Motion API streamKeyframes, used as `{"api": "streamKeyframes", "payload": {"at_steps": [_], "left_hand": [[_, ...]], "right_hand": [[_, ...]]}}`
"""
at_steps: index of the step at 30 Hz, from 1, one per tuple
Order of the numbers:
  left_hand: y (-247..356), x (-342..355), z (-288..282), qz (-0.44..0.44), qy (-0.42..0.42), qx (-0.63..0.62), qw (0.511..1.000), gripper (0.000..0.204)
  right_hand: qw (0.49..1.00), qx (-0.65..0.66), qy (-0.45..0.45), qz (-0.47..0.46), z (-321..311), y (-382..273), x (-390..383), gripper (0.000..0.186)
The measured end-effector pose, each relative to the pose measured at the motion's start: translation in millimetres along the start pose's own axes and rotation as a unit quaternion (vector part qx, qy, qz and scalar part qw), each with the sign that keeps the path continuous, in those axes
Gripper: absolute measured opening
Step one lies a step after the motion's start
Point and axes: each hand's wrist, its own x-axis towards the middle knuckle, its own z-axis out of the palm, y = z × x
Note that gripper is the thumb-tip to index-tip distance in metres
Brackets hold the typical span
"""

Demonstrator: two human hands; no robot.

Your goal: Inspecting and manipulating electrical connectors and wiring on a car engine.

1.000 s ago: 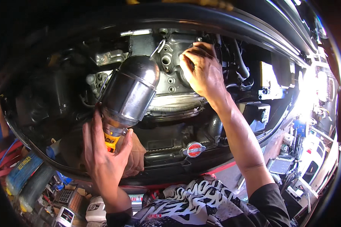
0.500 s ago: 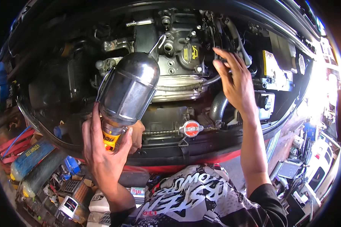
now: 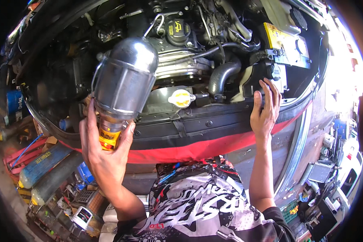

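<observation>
My left hand is wrapped round the yellow-orange handle of a work light. Its rounded metal shield points up and away from me, and a wire hook sticks out at the top. The lamp hangs over the front left of an open engine bay and covers part of the engine. Over the front right edge of the bay, my right hand is open with nothing in it, fingers upward. Whether it touches the edge, I cannot tell. Nearest to it is a pale plastic reservoir with a black part.
A black oil filler cap tops the engine. In front sit a radiator cap and a thick black hose. A battery stands at the right. Gas cylinders lie at the left, and clutter lines both sides.
My right hand has come down and toward me, from above the engine to the front right edge. The view has shifted, showing more of the red front panel. The work light remains in my left hand.
</observation>
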Motion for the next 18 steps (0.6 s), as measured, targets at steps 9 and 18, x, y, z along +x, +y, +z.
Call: {"api": "streamKeyframes", "payload": {"at_steps": [9,18], "left_hand": [[28.9,4.8,18.1,0.036,0.021,0.067,0.997,0.079],[83.2,-28.2,50.4,-0.026,-0.001,0.005,1.000,0.083]], "right_hand": [[0.993,0.083,0.083,0.007,2.0,5.0,-5.0,0.013],[0.873,0.485,0.018,0.052,-4.9,-16.9,-17.1,0.017]]}}
